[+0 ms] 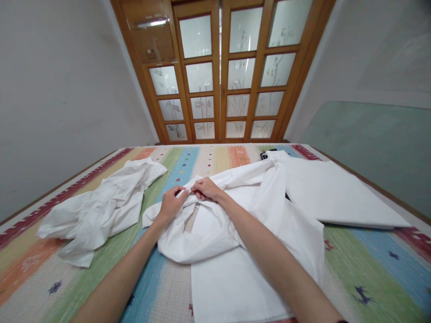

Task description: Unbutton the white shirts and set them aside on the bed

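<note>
A white long-sleeved shirt (208, 233) lies spread and partly bunched in front of me on the striped cloth. Near its far left part, my left hand (173, 202) pinches the fabric between thumb and fingers. Close beside it, my right hand (206, 188) has its fingers curled closed on the same fabric, so the fingertips of both hands nearly meet. The exact part of the shirt between them is too small to make out. Below the hands, the cloth forms a loose loop with a gap in it.
A crumpled white garment (111, 206) lies at the left. On the right, a neatly folded white garment (330, 193) overlaps the shirt's edge, with a small black object (264, 156) at its far end. A striped, patterned cloth (168, 287) covers the table. Wooden glass doors (220, 72) stand beyond.
</note>
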Demonstrator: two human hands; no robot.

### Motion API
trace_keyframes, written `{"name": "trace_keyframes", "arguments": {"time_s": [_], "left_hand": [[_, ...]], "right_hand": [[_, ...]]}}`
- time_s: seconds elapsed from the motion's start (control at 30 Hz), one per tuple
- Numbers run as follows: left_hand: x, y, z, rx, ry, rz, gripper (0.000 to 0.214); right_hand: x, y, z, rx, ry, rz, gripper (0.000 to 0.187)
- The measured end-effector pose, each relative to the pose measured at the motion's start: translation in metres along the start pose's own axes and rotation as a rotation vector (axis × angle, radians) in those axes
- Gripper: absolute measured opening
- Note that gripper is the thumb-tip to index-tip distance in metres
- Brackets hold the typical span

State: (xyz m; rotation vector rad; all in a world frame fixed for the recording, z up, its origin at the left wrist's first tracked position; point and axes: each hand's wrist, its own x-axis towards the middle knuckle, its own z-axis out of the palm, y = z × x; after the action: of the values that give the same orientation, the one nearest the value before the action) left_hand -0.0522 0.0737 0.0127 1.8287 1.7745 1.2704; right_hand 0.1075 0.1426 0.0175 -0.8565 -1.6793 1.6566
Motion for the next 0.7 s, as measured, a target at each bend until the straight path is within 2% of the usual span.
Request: {"name": "trace_keyframes", "arguments": {"time_s": [0.3, 0.53, 0.7], "left_hand": [[-0.001, -0.001, 0.003, -0.062, 0.064, -0.016, 0.028], [-0.002, -0.001, 0.001, -0.114, 0.105, -0.033, 0.031], [-0.002, 0.004, -0.001, -0.193, 0.104, -0.059, 0.029]], "right_hand": [[-0.003, -0.003, 0.004, -0.013, 0.015, 0.007, 0.022], [-0.005, -0.005, 0.006, -0.099, -0.039, 0.044, 0.022], [-0.007, -0.005, 0.012, -0.172, 0.037, 0.021, 0.026]]}}
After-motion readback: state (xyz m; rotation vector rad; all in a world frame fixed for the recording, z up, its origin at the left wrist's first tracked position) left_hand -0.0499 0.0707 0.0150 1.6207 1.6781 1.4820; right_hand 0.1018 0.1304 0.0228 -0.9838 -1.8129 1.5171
